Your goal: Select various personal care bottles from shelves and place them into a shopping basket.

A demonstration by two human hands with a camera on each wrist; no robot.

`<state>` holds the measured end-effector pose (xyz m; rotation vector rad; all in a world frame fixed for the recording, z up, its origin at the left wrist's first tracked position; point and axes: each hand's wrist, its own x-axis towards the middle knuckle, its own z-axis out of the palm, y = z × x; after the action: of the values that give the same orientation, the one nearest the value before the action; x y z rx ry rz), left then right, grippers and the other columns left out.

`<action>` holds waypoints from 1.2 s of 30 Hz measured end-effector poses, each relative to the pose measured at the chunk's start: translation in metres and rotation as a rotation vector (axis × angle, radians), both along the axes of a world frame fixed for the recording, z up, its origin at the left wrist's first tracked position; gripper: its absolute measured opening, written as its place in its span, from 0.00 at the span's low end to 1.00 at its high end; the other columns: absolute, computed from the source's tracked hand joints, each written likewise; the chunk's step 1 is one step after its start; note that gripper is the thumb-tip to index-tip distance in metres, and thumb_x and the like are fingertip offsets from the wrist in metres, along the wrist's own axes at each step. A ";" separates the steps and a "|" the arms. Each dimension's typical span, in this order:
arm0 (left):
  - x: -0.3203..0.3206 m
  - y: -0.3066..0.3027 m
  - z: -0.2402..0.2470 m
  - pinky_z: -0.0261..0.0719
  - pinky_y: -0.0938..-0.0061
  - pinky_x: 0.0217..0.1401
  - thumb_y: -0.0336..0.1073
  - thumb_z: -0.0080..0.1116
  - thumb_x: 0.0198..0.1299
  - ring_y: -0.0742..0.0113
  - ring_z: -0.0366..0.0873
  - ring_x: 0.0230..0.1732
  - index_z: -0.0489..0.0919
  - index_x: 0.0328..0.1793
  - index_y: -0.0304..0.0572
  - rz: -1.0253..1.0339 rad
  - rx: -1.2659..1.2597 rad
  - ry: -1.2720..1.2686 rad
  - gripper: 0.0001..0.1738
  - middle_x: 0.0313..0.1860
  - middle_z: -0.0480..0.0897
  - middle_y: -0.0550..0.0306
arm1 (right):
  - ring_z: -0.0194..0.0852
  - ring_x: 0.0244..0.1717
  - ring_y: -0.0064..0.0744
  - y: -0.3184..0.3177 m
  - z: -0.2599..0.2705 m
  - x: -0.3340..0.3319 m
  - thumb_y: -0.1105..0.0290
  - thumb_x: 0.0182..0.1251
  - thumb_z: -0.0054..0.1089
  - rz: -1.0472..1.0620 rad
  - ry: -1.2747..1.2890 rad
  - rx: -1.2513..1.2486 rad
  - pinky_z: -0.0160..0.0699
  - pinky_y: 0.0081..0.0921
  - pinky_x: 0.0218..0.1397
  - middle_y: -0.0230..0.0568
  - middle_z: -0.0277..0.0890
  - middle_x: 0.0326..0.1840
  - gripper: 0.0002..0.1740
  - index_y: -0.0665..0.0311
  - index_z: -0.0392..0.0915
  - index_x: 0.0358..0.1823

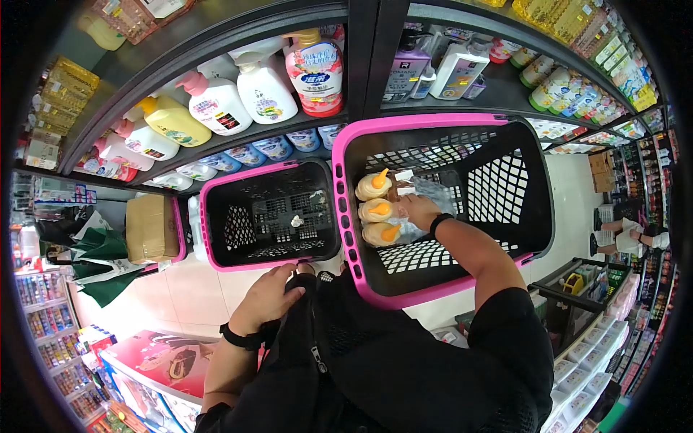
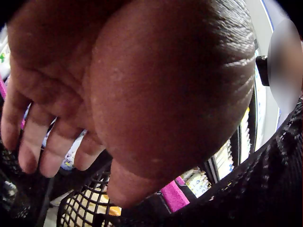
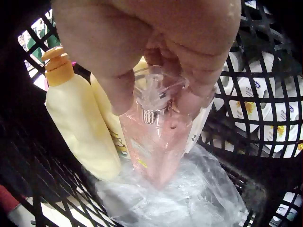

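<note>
In the right wrist view my right hand (image 3: 147, 52) grips the clear top of a pink transparent bottle (image 3: 156, 146), which stands in the larger basket on crumpled clear plastic (image 3: 175, 203). Beside it are cream bottles with orange pumps (image 3: 80, 118). The head view has my right hand (image 1: 419, 209) inside the pink-rimmed black basket (image 1: 426, 292), right of several cream bottles (image 1: 377, 211). My left hand (image 1: 271, 296), its fingers extended, is near the front rim of the smaller basket (image 1: 271, 166); in the left wrist view the left hand (image 2: 94, 90) holds nothing.
Shelves with pump bottles (image 1: 267, 94) and purple bottles (image 1: 408, 68) run behind the baskets. A cardboard box (image 1: 150, 227) sits in another basket at the left. A red carton (image 1: 166, 361) stands at the lower left, and stacked packs (image 1: 592, 353) at the lower right.
</note>
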<state>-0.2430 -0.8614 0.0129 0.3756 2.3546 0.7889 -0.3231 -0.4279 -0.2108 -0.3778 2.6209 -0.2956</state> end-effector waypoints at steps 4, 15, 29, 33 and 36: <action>0.001 -0.005 -0.001 0.77 0.53 0.62 0.42 0.65 0.62 0.37 0.78 0.59 0.73 0.65 0.35 0.008 -0.004 0.023 0.29 0.57 0.81 0.37 | 0.76 0.58 0.51 0.006 0.003 0.004 0.70 0.59 0.68 0.096 0.022 0.069 0.77 0.44 0.61 0.44 0.75 0.60 0.29 0.55 0.72 0.63; -0.004 -0.042 -0.014 0.79 0.55 0.58 0.43 0.65 0.62 0.39 0.81 0.55 0.75 0.65 0.36 -0.010 0.075 0.048 0.29 0.54 0.83 0.36 | 0.82 0.49 0.52 0.006 0.057 -0.009 0.63 0.61 0.61 0.124 0.126 0.157 0.79 0.49 0.53 0.46 0.84 0.44 0.13 0.58 0.82 0.45; -0.030 -0.246 -0.036 0.79 0.54 0.59 0.47 0.64 0.63 0.38 0.80 0.57 0.73 0.67 0.36 0.144 0.262 0.142 0.31 0.56 0.82 0.35 | 0.80 0.41 0.53 -0.360 0.370 -0.139 0.73 0.61 0.66 0.307 0.915 -0.459 0.77 0.43 0.47 0.47 0.82 0.37 0.09 0.66 0.80 0.42; -0.027 -0.341 -0.061 0.80 0.56 0.57 0.47 0.66 0.62 0.40 0.82 0.55 0.75 0.66 0.36 0.319 0.276 0.198 0.30 0.51 0.84 0.36 | 0.81 0.44 0.49 -0.528 0.414 -0.182 0.72 0.61 0.69 0.487 0.859 -0.700 0.78 0.39 0.51 0.47 0.81 0.42 0.16 0.66 0.79 0.49; -0.016 -0.401 -0.041 0.80 0.57 0.58 0.48 0.67 0.62 0.41 0.83 0.55 0.75 0.66 0.36 0.468 0.237 0.133 0.32 0.53 0.84 0.36 | 0.80 0.50 0.44 -0.654 0.404 -0.229 0.69 0.61 0.72 0.426 0.664 -1.035 0.79 0.34 0.53 0.49 0.79 0.49 0.24 0.66 0.75 0.57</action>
<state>-0.2593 -1.2629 -0.0280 -0.0379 2.5138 1.3021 -0.5526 -1.0821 0.1932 -1.5569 2.6314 -1.5938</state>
